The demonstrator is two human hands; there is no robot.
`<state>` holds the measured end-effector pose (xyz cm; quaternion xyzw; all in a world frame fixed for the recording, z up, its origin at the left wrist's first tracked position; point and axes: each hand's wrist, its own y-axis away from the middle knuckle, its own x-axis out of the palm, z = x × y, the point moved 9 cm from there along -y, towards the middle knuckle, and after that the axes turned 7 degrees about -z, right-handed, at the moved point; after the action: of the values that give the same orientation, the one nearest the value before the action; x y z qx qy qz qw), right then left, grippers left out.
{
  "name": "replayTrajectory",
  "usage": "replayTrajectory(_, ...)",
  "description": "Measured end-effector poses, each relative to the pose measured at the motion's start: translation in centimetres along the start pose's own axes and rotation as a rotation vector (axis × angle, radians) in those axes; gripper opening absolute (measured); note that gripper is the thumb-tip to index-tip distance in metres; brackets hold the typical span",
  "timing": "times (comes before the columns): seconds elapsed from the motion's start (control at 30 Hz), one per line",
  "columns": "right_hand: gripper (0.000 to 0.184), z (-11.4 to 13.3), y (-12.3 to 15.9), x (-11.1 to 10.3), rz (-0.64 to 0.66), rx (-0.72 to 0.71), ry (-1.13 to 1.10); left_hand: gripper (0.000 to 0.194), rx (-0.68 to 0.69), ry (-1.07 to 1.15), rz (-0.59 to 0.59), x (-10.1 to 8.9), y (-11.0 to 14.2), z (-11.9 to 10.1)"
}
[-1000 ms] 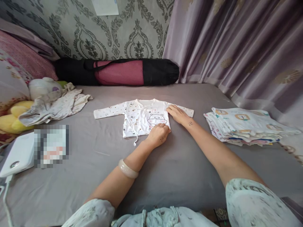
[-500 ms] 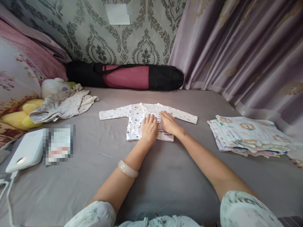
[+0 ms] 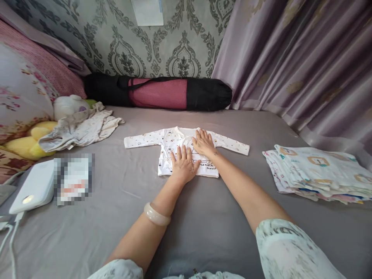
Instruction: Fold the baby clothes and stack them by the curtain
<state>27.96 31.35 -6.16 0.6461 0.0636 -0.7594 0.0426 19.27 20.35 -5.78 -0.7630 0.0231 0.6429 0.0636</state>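
A small white baby shirt (image 3: pixel 167 153) with tiny prints lies flat on the grey bed sheet (image 3: pixel 209 236), both long sleeves stretched out sideways. My left hand (image 3: pixel 184 163) rests palm down on its lower middle, fingers spread. Higher up, near the neckline on the right half, my right hand (image 3: pixel 203 142) lies flat with its fingers extended. Neither hand grips the cloth. Parts of the printed drawing and lettering on the shirt front are covered by the hands.
To the right is a stack of folded cloths (image 3: pixel 322 170). At the left are a white power bank (image 3: pixel 33 186) with cables, a blurred packet (image 3: pixel 74 180), a crumpled garment (image 3: pixel 84 128) and plush toys (image 3: pixel 26 145). A black and pink rolled bag (image 3: pixel 158 93) lies along the wall.
My left hand has moved slightly down the shirt and its fingers have spread. My right hand has shifted up toward the neckline. The view has shifted a little.
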Motion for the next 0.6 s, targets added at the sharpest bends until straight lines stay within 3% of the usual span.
replayTrajectory(0.27,0.066,-0.7,-2.4,0.4,-0.069,0.057,0.007,0.080,-0.009,0.031,0.068,0.2,-0.2,0.1)
replayTrajectory(0.43,0.065,-0.8,-2.4,-0.1,0.008,0.078,-0.083,0.076,-0.017,0.134,0.111,-0.9,-0.3,0.1)
replayTrajectory(0.5,0.064,0.7,-1.9,-1.3,-0.020,0.009,-0.138,0.068,-0.072,0.125,0.040,-2.0,-0.3,0.9)
replayTrajectory(0.6,0.062,5.3,-0.2,-2.2,-0.008,-0.260,-0.200,0.067,-0.156,0.039,-0.061,-2.9,0.3,2.6)
